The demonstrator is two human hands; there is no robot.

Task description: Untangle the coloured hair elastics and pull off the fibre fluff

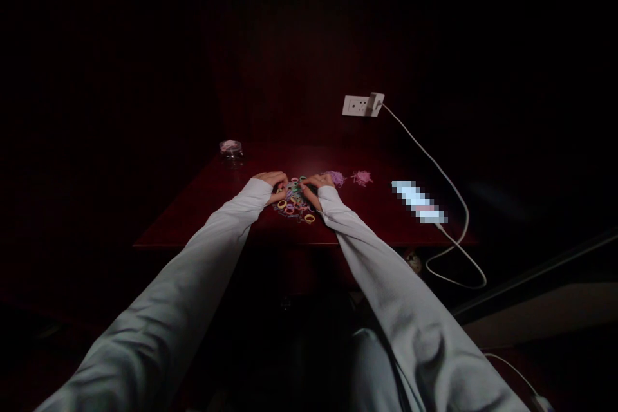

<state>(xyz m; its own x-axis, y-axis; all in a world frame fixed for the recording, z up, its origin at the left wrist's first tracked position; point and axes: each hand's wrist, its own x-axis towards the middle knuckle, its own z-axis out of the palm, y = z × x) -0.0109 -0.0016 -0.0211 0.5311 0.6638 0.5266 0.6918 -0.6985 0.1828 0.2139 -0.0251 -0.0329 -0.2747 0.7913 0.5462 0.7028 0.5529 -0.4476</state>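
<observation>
Centrally in the head view, two hands meet a loose pile of small multicoloured rings and bands (291, 210) on a glossy dark red table (193, 219). The left hand (274, 181) is at the pile's left side, the right hand (315, 184) at its right, both with fingers bent inward. They are apart, with rings showing between them; whether either one grips a ring is too small to tell. Pale grey long sleeves (207, 244) reach in from the bottom corners.

The pile lies close to the table's near edge, with a yellow ring (309, 219) at its lower right and a narrow strip of red surface between it and that edge. Just beyond the right hand is a purple bundle of thin strands (337, 178), and a similar pink bundle (362, 177) sits to its right — a small gap between the two. A round clear container with pink contents (230, 149) stands at the far left edge; red tabletop stretches from it to the left hand. Well to the right lies a pixelated, bright flat object (419, 201) — a white cable (434, 161) loops past the table's edge and up to a white wall socket (355, 105).
</observation>
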